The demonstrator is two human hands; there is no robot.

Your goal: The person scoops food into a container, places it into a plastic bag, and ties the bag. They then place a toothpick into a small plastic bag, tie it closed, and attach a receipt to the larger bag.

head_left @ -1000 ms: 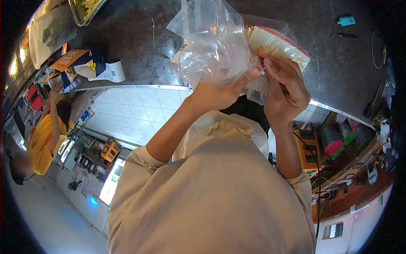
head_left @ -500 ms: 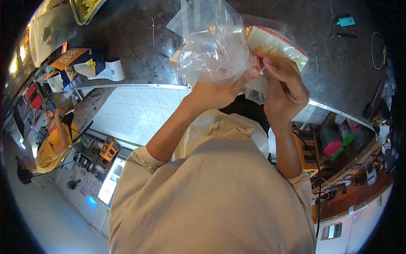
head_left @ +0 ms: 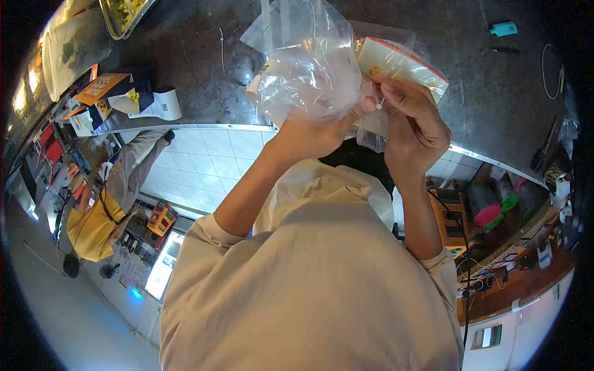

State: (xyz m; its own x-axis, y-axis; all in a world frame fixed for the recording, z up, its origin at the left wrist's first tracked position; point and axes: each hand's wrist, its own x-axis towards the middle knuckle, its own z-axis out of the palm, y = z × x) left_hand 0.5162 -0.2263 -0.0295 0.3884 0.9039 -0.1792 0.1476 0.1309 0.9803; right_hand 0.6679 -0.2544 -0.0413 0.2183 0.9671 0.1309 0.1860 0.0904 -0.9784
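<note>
A co-worker in a yellow shirt (head_left: 96,229) moves back from the orange-and-blue box (head_left: 102,88) at the table's edge — a hand was beside it a second ago. The body now shows farther down the view, turned another way, with grey trousers (head_left: 139,162) and a dark shoe (head_left: 168,136) newly visible — stretched across the tiles (head_left: 210,154).

Just one head cam here, super wide, looking forward and down past the shirt (head_left: 309,266), bag (head_left: 312,77) pretty close, tabletop's (head_left: 204,86) near edge crossing up top.
</note>
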